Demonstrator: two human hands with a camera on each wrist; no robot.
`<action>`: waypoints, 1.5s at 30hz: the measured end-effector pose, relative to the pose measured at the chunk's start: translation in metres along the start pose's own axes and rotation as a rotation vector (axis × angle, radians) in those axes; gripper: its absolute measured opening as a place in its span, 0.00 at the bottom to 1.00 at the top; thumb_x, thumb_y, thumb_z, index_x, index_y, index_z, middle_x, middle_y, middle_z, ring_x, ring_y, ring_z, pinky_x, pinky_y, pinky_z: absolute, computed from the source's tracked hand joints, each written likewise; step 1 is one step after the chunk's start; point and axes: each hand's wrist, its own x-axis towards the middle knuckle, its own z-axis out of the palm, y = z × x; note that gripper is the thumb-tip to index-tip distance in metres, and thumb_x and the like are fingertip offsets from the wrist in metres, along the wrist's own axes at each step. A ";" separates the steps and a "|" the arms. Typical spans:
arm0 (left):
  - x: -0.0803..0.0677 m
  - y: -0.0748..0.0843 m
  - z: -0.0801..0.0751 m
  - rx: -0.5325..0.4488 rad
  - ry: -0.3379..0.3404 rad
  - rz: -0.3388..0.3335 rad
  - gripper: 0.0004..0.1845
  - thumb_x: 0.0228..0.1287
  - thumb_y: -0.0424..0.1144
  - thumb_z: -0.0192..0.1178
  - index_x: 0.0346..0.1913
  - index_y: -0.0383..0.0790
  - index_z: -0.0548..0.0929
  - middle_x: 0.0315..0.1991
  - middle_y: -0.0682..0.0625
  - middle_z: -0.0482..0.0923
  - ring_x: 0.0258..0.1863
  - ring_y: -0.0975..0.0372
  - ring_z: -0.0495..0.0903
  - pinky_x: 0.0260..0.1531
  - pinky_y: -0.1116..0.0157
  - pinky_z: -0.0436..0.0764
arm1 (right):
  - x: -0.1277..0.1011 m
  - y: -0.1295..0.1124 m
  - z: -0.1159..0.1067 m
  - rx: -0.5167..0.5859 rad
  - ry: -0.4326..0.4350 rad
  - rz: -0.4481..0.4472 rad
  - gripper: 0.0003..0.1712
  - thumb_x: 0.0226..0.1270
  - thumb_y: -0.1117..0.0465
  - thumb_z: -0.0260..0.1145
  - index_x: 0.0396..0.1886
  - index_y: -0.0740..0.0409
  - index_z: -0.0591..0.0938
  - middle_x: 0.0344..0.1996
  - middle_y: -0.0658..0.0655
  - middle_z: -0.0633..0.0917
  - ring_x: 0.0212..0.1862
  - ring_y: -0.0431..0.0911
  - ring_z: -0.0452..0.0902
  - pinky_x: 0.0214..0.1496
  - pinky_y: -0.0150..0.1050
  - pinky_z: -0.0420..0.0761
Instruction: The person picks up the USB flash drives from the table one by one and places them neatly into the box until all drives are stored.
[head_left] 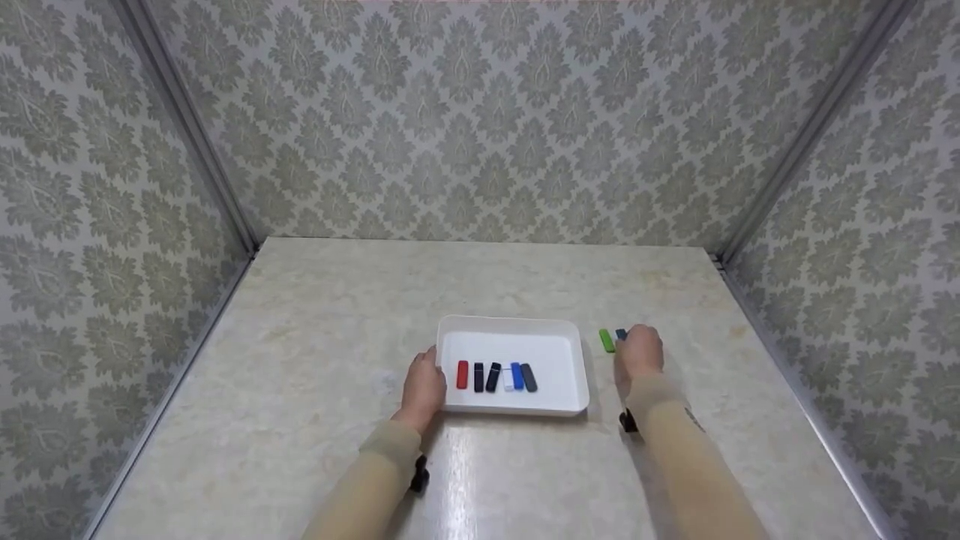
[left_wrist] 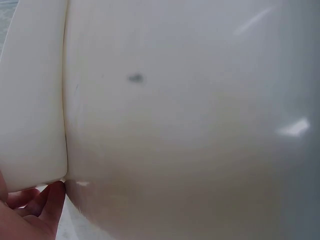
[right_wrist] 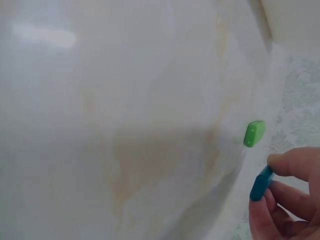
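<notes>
In the head view a white tray (head_left: 510,341) holds a row of small sticks that look like USB flash drives: a red one (head_left: 462,375), two black ones, a white one, a blue one (head_left: 517,376) and a dark grey one (head_left: 529,378). My left hand (head_left: 424,386) holds the tray's left side, its fingers curled at the lower edge in the left wrist view. To the tray's right, my right hand (head_left: 642,351) pinches a teal flash drive (right_wrist: 262,183) between thumb and fingers. A green flash drive (right_wrist: 255,133) lies on the table beside it.
The pale marbled table (head_left: 315,322) extends around the tray. Patterned wall panels (head_left: 465,127) enclose its back and both sides, with metal posts at the back corners. Each wrist carries a small black camera mount.
</notes>
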 end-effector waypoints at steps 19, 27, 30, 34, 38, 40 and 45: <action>-0.001 0.000 -0.001 -0.011 0.027 0.031 0.25 0.74 0.26 0.49 0.72 0.25 0.69 0.59 0.31 0.78 0.65 0.42 0.77 0.70 0.47 0.76 | -0.023 -0.032 0.001 0.072 0.007 -0.067 0.16 0.74 0.64 0.61 0.49 0.74 0.82 0.48 0.72 0.84 0.52 0.62 0.83 0.57 0.54 0.85; 0.000 0.000 0.000 -0.021 0.007 0.006 0.25 0.75 0.26 0.49 0.73 0.28 0.69 0.61 0.33 0.78 0.66 0.44 0.77 0.71 0.48 0.75 | -0.042 -0.057 0.005 0.119 -0.035 -0.009 0.18 0.74 0.62 0.61 0.56 0.70 0.81 0.53 0.68 0.81 0.57 0.60 0.81 0.61 0.52 0.84; 0.000 0.000 0.000 -0.019 0.010 0.010 0.25 0.75 0.26 0.49 0.73 0.28 0.70 0.61 0.33 0.78 0.66 0.44 0.77 0.71 0.48 0.75 | -0.048 -0.064 0.007 0.139 -0.038 -0.005 0.18 0.74 0.62 0.62 0.57 0.70 0.81 0.53 0.67 0.81 0.57 0.60 0.82 0.61 0.51 0.85; 0.000 0.000 0.000 -0.009 0.027 0.026 0.25 0.74 0.26 0.49 0.72 0.25 0.70 0.59 0.32 0.79 0.64 0.43 0.78 0.70 0.48 0.76 | -0.056 -0.074 0.011 0.121 -0.023 -0.042 0.18 0.73 0.62 0.64 0.56 0.70 0.82 0.51 0.68 0.81 0.54 0.60 0.83 0.58 0.51 0.86; -0.001 -0.001 -0.001 -0.012 0.026 0.034 0.25 0.74 0.26 0.49 0.72 0.24 0.69 0.60 0.31 0.78 0.65 0.42 0.77 0.71 0.48 0.75 | -0.065 -0.082 0.019 0.112 -0.021 -0.058 0.18 0.72 0.62 0.65 0.55 0.70 0.83 0.51 0.68 0.83 0.54 0.59 0.83 0.57 0.50 0.86; -0.003 0.000 -0.001 -0.014 0.021 0.036 0.25 0.75 0.26 0.48 0.72 0.24 0.69 0.61 0.31 0.77 0.66 0.42 0.76 0.72 0.48 0.75 | -0.070 -0.087 0.025 0.115 -0.021 -0.069 0.18 0.72 0.62 0.66 0.55 0.70 0.83 0.50 0.68 0.83 0.54 0.58 0.84 0.57 0.49 0.87; -0.003 0.001 -0.002 -0.035 0.003 0.020 0.25 0.76 0.27 0.48 0.73 0.28 0.69 0.62 0.33 0.77 0.68 0.44 0.75 0.73 0.48 0.74 | -0.079 -0.093 0.041 0.099 -0.008 -0.118 0.16 0.70 0.62 0.68 0.52 0.70 0.84 0.46 0.66 0.84 0.50 0.55 0.83 0.55 0.49 0.85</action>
